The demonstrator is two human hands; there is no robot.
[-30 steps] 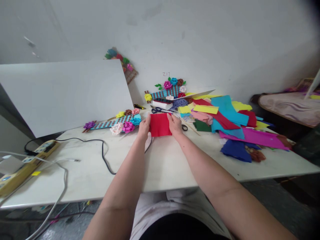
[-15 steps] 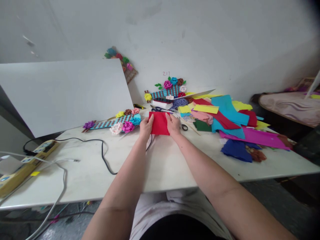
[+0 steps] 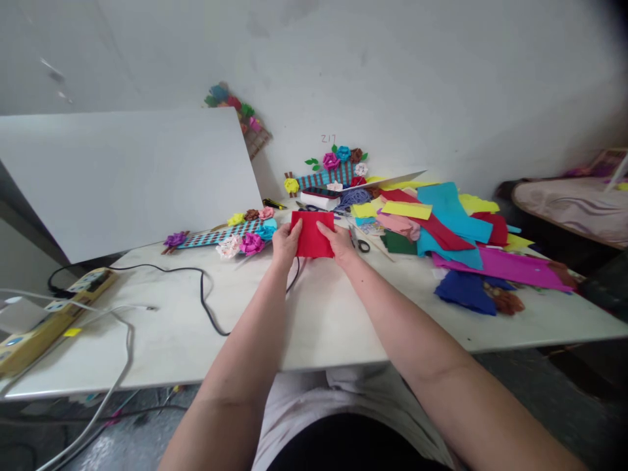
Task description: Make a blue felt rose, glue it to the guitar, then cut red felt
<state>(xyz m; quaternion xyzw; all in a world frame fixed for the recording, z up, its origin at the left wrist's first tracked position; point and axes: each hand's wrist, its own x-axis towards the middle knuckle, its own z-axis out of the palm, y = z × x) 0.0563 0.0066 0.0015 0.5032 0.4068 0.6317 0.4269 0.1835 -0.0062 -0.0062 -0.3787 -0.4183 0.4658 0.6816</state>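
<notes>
A flat red square of what looks like crepe paper [image 3: 314, 237] is held up over the white table [image 3: 324, 320]. My left hand [image 3: 286, 243] pinches its left edge, thumb on the near face and fingers behind. On the right side my right hand [image 3: 339, 242] grips it the same way, its thumb reaching further in. Just beyond the paper lie scissors with dark handles [image 3: 309, 208]. Another dark scissor handle [image 3: 363, 246] shows to the right of my right hand. To the left rests a woven blue-and-brown strip [image 3: 216, 235] trimmed with paper flowers [image 3: 252, 244].
Coloured paper sheets [image 3: 449, 216] are heaped at the right. Behind stand a flowered woven panel [image 3: 326, 175] and a phone on a white box [image 3: 320, 198]. A white board [image 3: 132, 183] leans at the left, near a power strip [image 3: 59, 320] and a black cable [image 3: 202, 294].
My right thumb has slid inward across the red paper, and my right hand now grips lower on its edge. The paper stays between both hands. The camera view has shifted slightly.
</notes>
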